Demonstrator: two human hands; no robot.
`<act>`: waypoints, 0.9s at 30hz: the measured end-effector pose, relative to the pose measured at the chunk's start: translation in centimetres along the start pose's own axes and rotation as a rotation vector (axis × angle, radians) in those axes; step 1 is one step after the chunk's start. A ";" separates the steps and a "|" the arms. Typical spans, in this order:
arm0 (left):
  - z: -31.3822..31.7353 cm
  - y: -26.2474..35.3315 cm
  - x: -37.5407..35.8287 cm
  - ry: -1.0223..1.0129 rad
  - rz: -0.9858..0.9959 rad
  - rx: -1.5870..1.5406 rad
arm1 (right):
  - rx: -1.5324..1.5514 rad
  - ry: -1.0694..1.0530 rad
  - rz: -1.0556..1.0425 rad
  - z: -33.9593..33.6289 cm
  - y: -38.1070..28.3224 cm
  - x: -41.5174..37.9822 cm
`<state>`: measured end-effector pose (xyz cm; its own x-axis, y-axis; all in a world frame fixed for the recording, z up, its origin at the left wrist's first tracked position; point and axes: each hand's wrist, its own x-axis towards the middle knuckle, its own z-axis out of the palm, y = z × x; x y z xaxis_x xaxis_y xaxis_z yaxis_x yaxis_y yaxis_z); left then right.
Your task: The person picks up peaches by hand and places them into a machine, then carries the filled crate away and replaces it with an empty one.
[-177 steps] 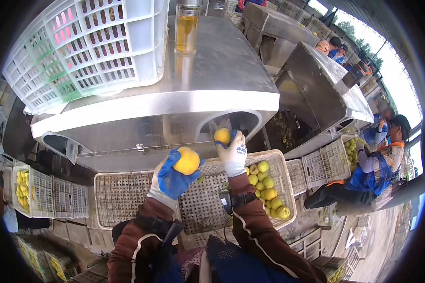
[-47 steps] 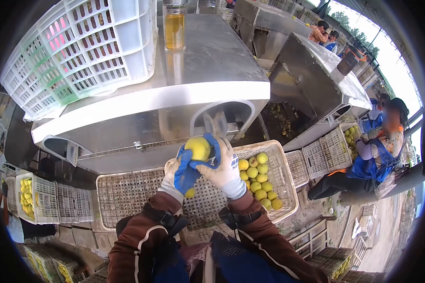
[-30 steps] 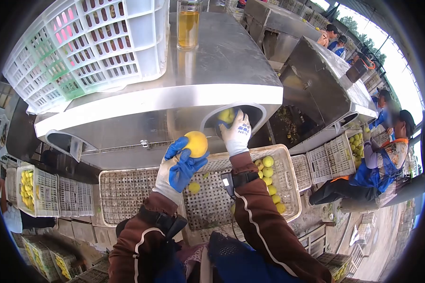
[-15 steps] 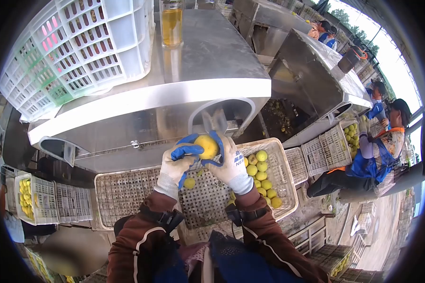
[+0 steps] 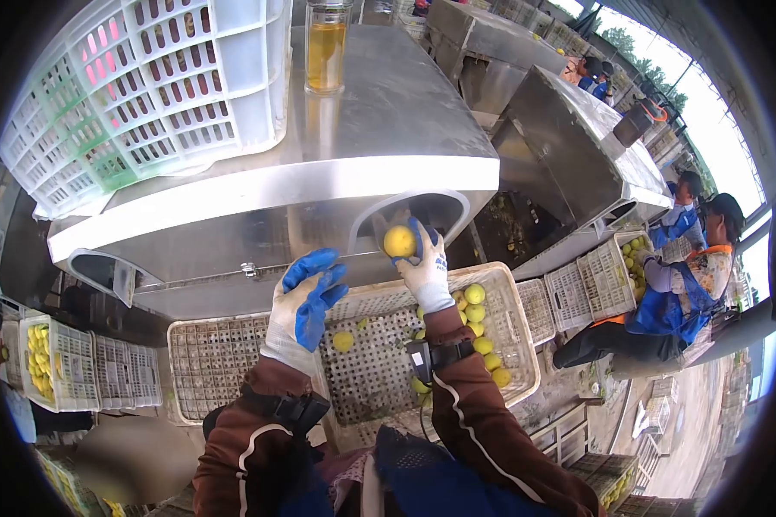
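Brown sleeves point(image 5: 483, 405): stretched forward, pale piping along each, dark straps at the wrists.
Crate point(image 5: 375, 392): grimy plastic with a holed floor; loose fruit point(image 5: 476, 314) gathers towards its right end, one more lies alone near its left.
Left hand point(image 5: 302, 306): raised near the crate's left end, in a white glove with blue palm; grip wide, fingers spread and pointing upward, palm towards the right hand.
Right hand point(image 5: 424, 260): same kind of glove, farther forward, fingers curled around the yellow fruit point(image 5: 399, 242) from its right side.
Yellow fruit's place: held up before the hole point(image 5: 444, 215), at the lower left of its rim.
Yellow fruit's long axis: outline nearly round, none stands out; I cannot tell where the stem end points.
Metal box point(image 5: 405, 95): shiny, hole in its front.
Jar point(image 5: 326, 52): upright on top, amber liquid inside.
White basket point(image 5: 254, 95): on the box, left of the jar.
Person point(image 5: 681, 293): off to the right, blue apron, beside another fruit-filled crate.
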<state>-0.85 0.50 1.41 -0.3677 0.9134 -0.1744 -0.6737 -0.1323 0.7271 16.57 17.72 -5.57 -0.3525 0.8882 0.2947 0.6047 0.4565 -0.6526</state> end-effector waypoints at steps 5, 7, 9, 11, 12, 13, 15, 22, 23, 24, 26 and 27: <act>-0.7 0.1 0.2 0.006 -0.028 -0.050 | -0.015 0.246 0.094 2.0 -2.1 -0.1; -0.6 0.1 0.2 -0.009 -0.026 -0.085 | -0.114 0.277 0.053 2.0 -2.3 0.1; -1.1 0.3 0.5 -0.021 -0.023 -0.114 | -0.131 0.272 0.030 2.1 -2.5 0.3; -1.5 0.4 0.4 0.000 -0.025 -0.133 | -0.072 0.222 0.031 1.4 -1.9 0.1; -1.5 0.7 0.3 0.025 -0.027 -0.136 | -0.101 0.192 0.036 1.2 -1.6 0.2; -1.6 0.8 0.2 0.051 -0.029 -0.136 | -0.128 0.164 0.043 1.1 -1.4 0.5; -2.0 1.0 0.1 0.046 -0.029 -0.165 | -0.254 0.148 0.073 1.8 -1.3 1.7; -2.0 1.4 -0.3 0.102 -0.003 -0.211 | -0.256 0.282 -0.170 0.2 -3.5 0.4; -2.6 1.6 -0.3 0.088 0.001 -0.246 | -0.202 0.213 -0.245 0.4 -2.7 -2.1; -2.8 1.8 -0.6 0.089 0.017 -0.237 | -0.147 0.140 -0.320 0.9 -1.6 -4.8; -3.1 2.2 -1.3 0.089 0.055 -0.213 | -0.142 -0.441 -0.129 4.3 1.0 -10.1; -3.2 2.1 -1.6 0.081 0.064 -0.240 | -0.191 -0.656 -0.064 6.6 2.5 -12.2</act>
<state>-3.72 -2.47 1.09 -0.4586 0.8675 -0.1928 -0.7766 -0.2858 0.5614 17.72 7.71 -15.40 -0.7152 0.6714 -0.1945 0.6624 0.5620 -0.4954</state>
